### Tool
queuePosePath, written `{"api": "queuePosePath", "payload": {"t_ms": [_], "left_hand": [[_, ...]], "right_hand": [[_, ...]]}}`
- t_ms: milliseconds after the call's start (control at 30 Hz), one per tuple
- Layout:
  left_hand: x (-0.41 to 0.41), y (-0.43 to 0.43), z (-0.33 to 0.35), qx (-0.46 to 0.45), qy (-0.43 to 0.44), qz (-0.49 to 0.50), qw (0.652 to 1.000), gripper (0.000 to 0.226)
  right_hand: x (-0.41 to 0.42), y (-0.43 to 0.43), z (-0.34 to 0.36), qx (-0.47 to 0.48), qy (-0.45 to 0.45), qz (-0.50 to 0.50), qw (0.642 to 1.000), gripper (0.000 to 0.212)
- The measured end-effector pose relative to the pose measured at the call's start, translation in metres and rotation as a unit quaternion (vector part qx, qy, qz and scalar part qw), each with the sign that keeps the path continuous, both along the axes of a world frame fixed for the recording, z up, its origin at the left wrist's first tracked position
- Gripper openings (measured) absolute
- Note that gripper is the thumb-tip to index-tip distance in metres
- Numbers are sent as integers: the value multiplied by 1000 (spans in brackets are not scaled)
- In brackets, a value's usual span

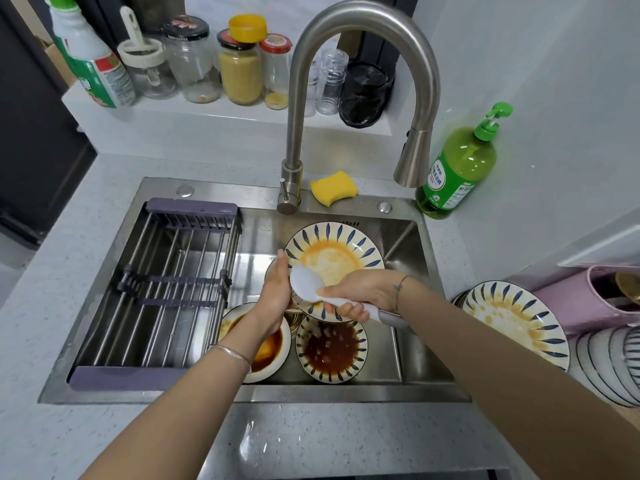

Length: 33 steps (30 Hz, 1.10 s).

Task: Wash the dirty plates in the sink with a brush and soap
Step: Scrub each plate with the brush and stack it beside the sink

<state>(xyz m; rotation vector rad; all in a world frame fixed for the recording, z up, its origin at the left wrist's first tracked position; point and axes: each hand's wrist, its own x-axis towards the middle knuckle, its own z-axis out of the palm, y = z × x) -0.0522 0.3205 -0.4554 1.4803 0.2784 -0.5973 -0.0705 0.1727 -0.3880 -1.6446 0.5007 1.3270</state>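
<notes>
A: Looking for the dirty plate (346,244). Where, going by the tap (363,36)?

B: Straight in front of the tap's foot, tilted up over the sink (412,244). Smeared orange inside a ring of blue leaf marks.

A: Left hand (275,296)?

B: Clasping that plate by its left rim, forefinger stretched up along the edge.

A: Right hand (356,296)?

B: Curled round the handle of a white brush (306,284), with the brush head laid against the plate's lower left part.

A: Soap?

B: Green soap bottle (457,168) standing on the counter just right of the tap's spout. Yellow sponge (334,188) lying just right of the tap's foot.

A: Anything more in the basin?

B: Nearer than the tap, below the held plate, a bowl (329,351) of dark brown sauce. Left of that, a small dish (266,351) with brown sauce, partly hidden by the left wrist. Left of the tap, a rack (166,271) of metal bars spanning the sink. Far right of the tap, a second plate (512,320), smeared too, on the counter. Behind the tap, jars (239,71) on a ledge.
</notes>
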Motion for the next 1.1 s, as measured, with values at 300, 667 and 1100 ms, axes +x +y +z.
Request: {"api": "queuePosePath", "payload": {"t_ms": [300, 667, 1100], "left_hand": [[6, 3, 0, 21, -30, 10, 999, 57], [9, 9, 1, 38, -51, -1, 998, 49], [7, 13, -1, 48, -53, -6, 997, 50]], "right_hand": [[-11, -18, 2, -47, -9, 79, 996, 41], [-20, -36, -1, -63, -26, 70, 995, 38], [-22, -48, -5, -120, -30, 59, 991, 38]]}}
